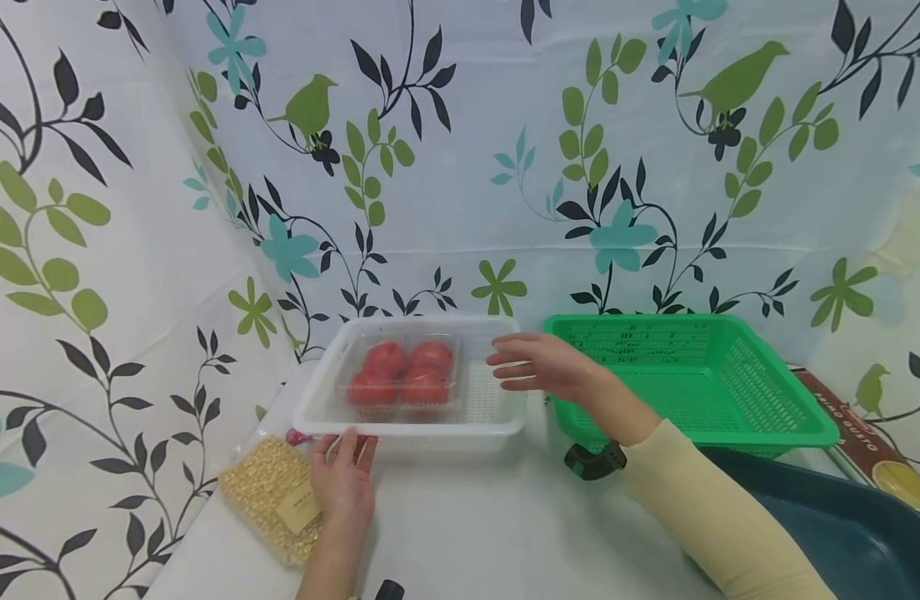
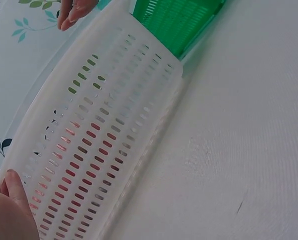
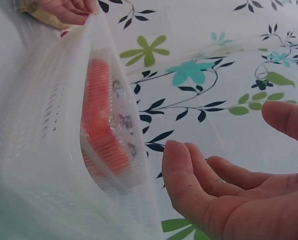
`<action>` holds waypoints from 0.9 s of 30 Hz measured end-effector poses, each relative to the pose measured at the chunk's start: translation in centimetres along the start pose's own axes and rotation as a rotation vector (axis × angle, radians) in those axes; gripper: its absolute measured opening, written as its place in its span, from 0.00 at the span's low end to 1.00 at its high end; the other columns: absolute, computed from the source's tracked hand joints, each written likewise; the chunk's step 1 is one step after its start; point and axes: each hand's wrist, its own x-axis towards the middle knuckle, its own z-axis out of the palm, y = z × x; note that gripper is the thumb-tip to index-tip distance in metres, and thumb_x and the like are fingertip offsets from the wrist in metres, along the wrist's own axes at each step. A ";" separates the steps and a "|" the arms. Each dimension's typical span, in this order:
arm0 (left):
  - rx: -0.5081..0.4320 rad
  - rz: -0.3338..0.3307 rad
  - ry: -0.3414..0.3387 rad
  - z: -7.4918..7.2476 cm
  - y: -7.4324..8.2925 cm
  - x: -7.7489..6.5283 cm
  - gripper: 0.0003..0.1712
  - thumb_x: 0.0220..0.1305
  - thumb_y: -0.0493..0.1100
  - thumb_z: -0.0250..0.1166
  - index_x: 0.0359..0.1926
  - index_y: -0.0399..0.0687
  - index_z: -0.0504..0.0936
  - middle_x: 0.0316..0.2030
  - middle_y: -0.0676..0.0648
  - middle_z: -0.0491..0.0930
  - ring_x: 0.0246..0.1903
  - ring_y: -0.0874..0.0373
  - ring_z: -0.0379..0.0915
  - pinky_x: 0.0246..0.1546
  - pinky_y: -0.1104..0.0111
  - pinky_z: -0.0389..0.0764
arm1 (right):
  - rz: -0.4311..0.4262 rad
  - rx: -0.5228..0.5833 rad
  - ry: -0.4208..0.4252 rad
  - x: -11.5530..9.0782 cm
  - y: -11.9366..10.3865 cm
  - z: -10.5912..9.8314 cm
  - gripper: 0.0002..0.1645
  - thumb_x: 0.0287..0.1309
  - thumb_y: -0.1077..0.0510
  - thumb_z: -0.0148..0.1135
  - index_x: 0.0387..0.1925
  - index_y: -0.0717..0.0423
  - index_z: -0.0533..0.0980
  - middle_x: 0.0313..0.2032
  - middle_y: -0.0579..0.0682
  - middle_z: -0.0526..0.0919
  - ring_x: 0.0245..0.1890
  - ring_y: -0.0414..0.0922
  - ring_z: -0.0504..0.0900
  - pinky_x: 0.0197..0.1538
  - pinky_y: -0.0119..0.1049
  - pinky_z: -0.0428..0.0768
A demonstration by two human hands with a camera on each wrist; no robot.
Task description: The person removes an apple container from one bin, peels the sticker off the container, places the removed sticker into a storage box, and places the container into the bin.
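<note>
A white plastic basket (image 1: 490, 429) with slotted walls stands against the back curtain. In its left part lies a clear plastic pack of tomatoes (image 1: 400, 375), red through the lid. My left hand (image 1: 343, 483) holds the basket's front rim near its left end; the left wrist view shows the thumb (image 2: 18, 192) at the rim. Over the basket's right end hovers my right hand (image 1: 542, 364), holding nothing. Its fingers are spread and slightly bent, apart from the pack, as the right wrist view shows.
To the right is a green basket (image 1: 760, 437), with a dark blue tub (image 1: 842, 517) in front of it. A brown packet (image 1: 872, 442) lies beside the green basket. A bag of pale yellow kernels (image 1: 268, 492) lies left of my left hand. Patterned curtains enclose the white table.
</note>
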 end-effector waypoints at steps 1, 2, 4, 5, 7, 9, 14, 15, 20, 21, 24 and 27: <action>0.008 -0.003 -0.001 0.0 0.1 0.0 0.14 0.73 0.34 0.59 0.53 0.45 0.65 0.48 0.44 0.73 0.41 0.58 0.82 0.49 0.65 0.83 | -0.010 -0.002 -0.004 -0.3 -0.1 -0.2 0.34 0.75 0.52 0.54 0.74 0.64 0.59 0.67 0.65 0.71 0.65 0.61 0.72 0.62 0.49 0.76; 0.016 -0.005 -0.002 0.0 0.1 0.0 0.14 0.73 0.35 0.59 0.54 0.45 0.65 0.48 0.44 0.73 0.41 0.58 0.82 0.49 0.65 0.83 | -0.019 -0.002 -0.006 -0.7 -0.1 -0.3 0.35 0.75 0.52 0.54 0.74 0.64 0.60 0.67 0.65 0.71 0.65 0.61 0.72 0.62 0.49 0.76; 0.040 -0.013 -0.005 -0.1 0.2 0.0 0.14 0.73 0.36 0.60 0.54 0.46 0.66 0.49 0.44 0.73 0.43 0.58 0.82 0.50 0.65 0.82 | -0.032 -0.004 -0.005 -1.3 -0.2 -0.7 0.34 0.74 0.52 0.55 0.73 0.64 0.60 0.66 0.65 0.71 0.64 0.61 0.73 0.62 0.50 0.76; 0.051 -0.021 -0.010 -0.2 0.2 0.1 0.15 0.73 0.37 0.60 0.55 0.47 0.66 0.50 0.44 0.73 0.44 0.58 0.82 0.51 0.65 0.82 | -0.039 -0.007 -0.007 -1.6 -0.2 -0.9 0.34 0.74 0.52 0.54 0.73 0.64 0.60 0.66 0.65 0.71 0.64 0.61 0.73 0.62 0.50 0.76; 0.074 -0.035 -0.019 -0.4 0.3 0.1 0.15 0.73 0.39 0.61 0.55 0.47 0.66 0.51 0.44 0.74 0.46 0.57 0.81 0.52 0.65 0.81 | -0.049 -0.012 -0.009 -2.2 0.0 -1.2 0.34 0.75 0.53 0.54 0.73 0.65 0.60 0.66 0.66 0.71 0.63 0.60 0.74 0.61 0.50 0.76; 0.094 -0.052 -0.026 -0.6 0.3 0.1 0.16 0.73 0.40 0.61 0.56 0.48 0.67 0.52 0.44 0.74 0.48 0.57 0.81 0.52 0.65 0.81 | -0.054 -0.014 -0.006 -2.7 0.1 -1.6 0.34 0.75 0.53 0.54 0.73 0.66 0.60 0.66 0.66 0.71 0.63 0.60 0.74 0.61 0.49 0.77; 0.099 -0.101 -0.075 -1.0 0.3 -0.2 0.16 0.73 0.40 0.61 0.56 0.46 0.66 0.47 0.46 0.77 0.46 0.57 0.82 0.53 0.63 0.81 | -0.072 -0.018 -0.010 -4.0 0.4 -2.2 0.33 0.75 0.55 0.52 0.72 0.68 0.60 0.65 0.67 0.71 0.64 0.62 0.73 0.61 0.48 0.77; 0.107 -0.112 -0.090 -1.1 0.2 -0.2 0.16 0.73 0.39 0.61 0.56 0.45 0.66 0.46 0.46 0.77 0.45 0.58 0.82 0.53 0.63 0.80 | -0.073 -0.023 -0.009 -4.2 0.5 -2.3 0.32 0.75 0.55 0.52 0.72 0.68 0.60 0.65 0.67 0.72 0.63 0.62 0.73 0.61 0.48 0.77; 0.183 -0.135 -0.177 -1.4 -0.1 -1.0 0.17 0.74 0.39 0.61 0.57 0.41 0.65 0.43 0.47 0.77 0.44 0.57 0.82 0.53 0.62 0.81 | -0.079 -0.038 -0.017 -5.5 1.3 -2.6 0.33 0.74 0.54 0.54 0.71 0.70 0.61 0.62 0.65 0.75 0.58 0.55 0.79 0.61 0.48 0.77; 0.202 -0.133 -0.195 -1.4 -0.1 -1.2 0.18 0.74 0.38 0.60 0.58 0.40 0.64 0.44 0.46 0.77 0.44 0.57 0.82 0.53 0.62 0.81 | -0.080 -0.039 -0.018 -5.7 1.5 -2.6 0.33 0.74 0.55 0.55 0.71 0.70 0.61 0.62 0.65 0.75 0.57 0.54 0.79 0.61 0.48 0.77; 0.270 -0.132 -0.240 -1.5 -0.2 -2.0 0.19 0.75 0.37 0.59 0.59 0.37 0.64 0.44 0.45 0.79 0.45 0.56 0.82 0.52 0.60 0.82 | -0.087 -0.044 -0.019 -6.4 2.2 -2.7 0.33 0.73 0.54 0.56 0.70 0.71 0.62 0.59 0.63 0.77 0.56 0.53 0.80 0.61 0.47 0.77; 0.348 -0.134 -0.278 -1.5 -0.2 -2.7 0.21 0.74 0.37 0.60 0.61 0.35 0.64 0.46 0.43 0.80 0.44 0.57 0.82 0.51 0.59 0.82 | -0.094 -0.056 -0.021 -7.2 2.9 -2.7 0.32 0.73 0.54 0.56 0.68 0.72 0.64 0.58 0.63 0.78 0.56 0.53 0.80 0.61 0.47 0.77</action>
